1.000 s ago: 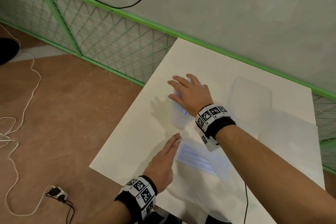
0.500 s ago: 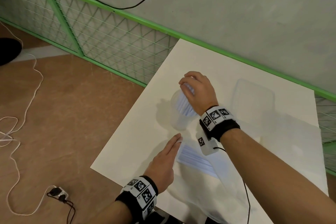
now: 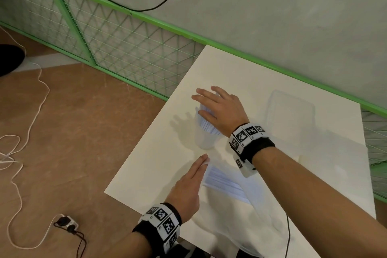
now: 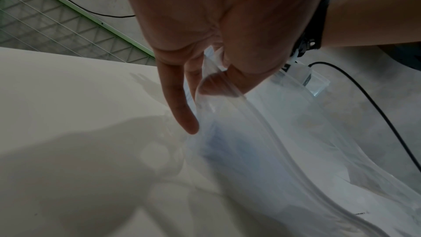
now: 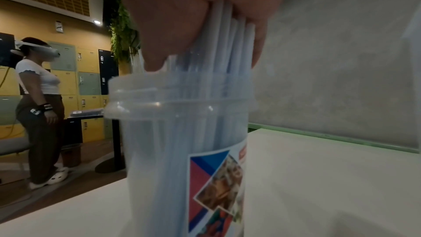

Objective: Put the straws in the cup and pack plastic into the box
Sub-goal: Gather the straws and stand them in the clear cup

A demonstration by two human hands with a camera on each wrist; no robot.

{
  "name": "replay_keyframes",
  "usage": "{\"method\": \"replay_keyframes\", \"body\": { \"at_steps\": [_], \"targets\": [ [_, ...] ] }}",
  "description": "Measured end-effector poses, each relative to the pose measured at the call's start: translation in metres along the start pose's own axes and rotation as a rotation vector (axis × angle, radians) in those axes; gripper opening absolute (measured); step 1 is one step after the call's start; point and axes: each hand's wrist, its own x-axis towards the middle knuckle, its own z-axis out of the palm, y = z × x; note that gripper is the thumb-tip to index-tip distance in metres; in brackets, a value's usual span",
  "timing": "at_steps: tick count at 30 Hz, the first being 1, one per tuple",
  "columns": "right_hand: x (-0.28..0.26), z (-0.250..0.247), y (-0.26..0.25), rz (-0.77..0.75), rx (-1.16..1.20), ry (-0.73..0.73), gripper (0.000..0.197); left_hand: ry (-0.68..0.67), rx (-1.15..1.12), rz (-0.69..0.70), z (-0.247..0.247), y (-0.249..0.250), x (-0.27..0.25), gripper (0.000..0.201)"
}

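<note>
Pressing down with its palm, the right hand (image 3: 219, 109) lies flat on the tops of the straws (image 3: 206, 123) that stand in the clear cup (image 3: 204, 139), its fingers straight and spread, gripping nothing. In the right wrist view the straws (image 5: 225, 46) rise a little above the rim of the cup (image 5: 177, 132), which stands upright on the white table (image 3: 159, 165) and bears a coloured label. The left hand (image 3: 188, 186) rests nearer the person at the mouth of a clear plastic bag (image 3: 247, 222) that lies on the table; its fingers look straight from above, while the left wrist view shows the thumb (image 4: 230, 82) pinching the bag's rim (image 4: 257, 122) against the fingers. More straws (image 3: 224, 182) lie inside the bag, just beside that hand. A clear plastic box (image 3: 291, 115) sits further back on the table, well apart from the cup.
</note>
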Motion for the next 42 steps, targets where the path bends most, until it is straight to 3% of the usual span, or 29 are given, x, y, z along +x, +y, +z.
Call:
{"method": "replay_keyframes", "body": {
  "at_steps": [6, 11, 16, 18, 20, 22, 24, 27, 28, 31, 34, 36, 40, 42],
  "targets": [
    [-0.004, 0.003, -0.002, 0.013, 0.066, 0.06, 0.047, -0.005, 0.001, -0.002, 0.0, 0.0, -0.001, 0.1],
    [0.007, 0.009, -0.007, 0.129, 0.081, 0.199, 0.02, -0.008, -0.02, -0.019, 0.001, 0.0, -0.001, 0.1],
    [0.011, 0.003, -0.007, 0.226, 0.18, 0.251, 0.016, -0.006, -0.015, -0.012, 0.0, 0.001, -0.002, 0.1],
    [0.01, -0.007, -0.005, 0.265, 0.166, 0.156, 0.025, -0.003, -0.012, -0.009, -0.001, 0.002, -0.001, 0.1],
    [0.008, -0.013, -0.006, 0.255, -0.021, -0.04, 0.034, -0.003, -0.016, -0.014, -0.001, 0.004, 0.0, 0.099],
    [0.002, -0.018, -0.008, 0.22, -0.084, -0.122, 0.04, -0.009, -0.024, -0.008, -0.002, 0.005, 0.001, 0.099],
    [-0.009, -0.031, -0.015, 0.224, -0.023, -0.051, 0.041, -0.015, -0.027, -0.001, -0.002, 0.005, 0.002, 0.098],
    [-0.048, -0.046, -0.041, 0.171, 0.164, 0.172, 0.042, -0.037, -0.032, -0.039, -0.003, 0.007, 0.003, 0.099],
    [-0.066, -0.046, -0.052, 0.164, 0.247, 0.174, 0.042, -0.044, -0.035, -0.033, -0.003, 0.006, 0.004, 0.099],
    [-0.12, -0.03, -0.084, 0.244, 0.32, -0.149, 0.033, -0.07, -0.07, 0.026, -0.002, 0.005, 0.008, 0.105],
    [-0.167, 0.016, -0.089, 0.336, 0.178, -0.511, 0.03, -0.117, -0.06, 0.056, 0.001, 0.005, 0.011, 0.104],
    [-0.19, 0.046, -0.082, 0.406, 0.106, -0.54, 0.039, -0.157, -0.077, 0.079, 0.006, 0.008, 0.013, 0.104],
    [-0.21, 0.077, -0.069, 0.529, -0.031, -0.461, 0.059, -0.241, -0.094, 0.107, 0.017, 0.02, 0.015, 0.105],
    [-0.214, 0.086, -0.067, 0.587, -0.014, -0.461, 0.061, -0.252, -0.099, 0.126, 0.021, 0.026, 0.014, 0.105]
  ]
}}
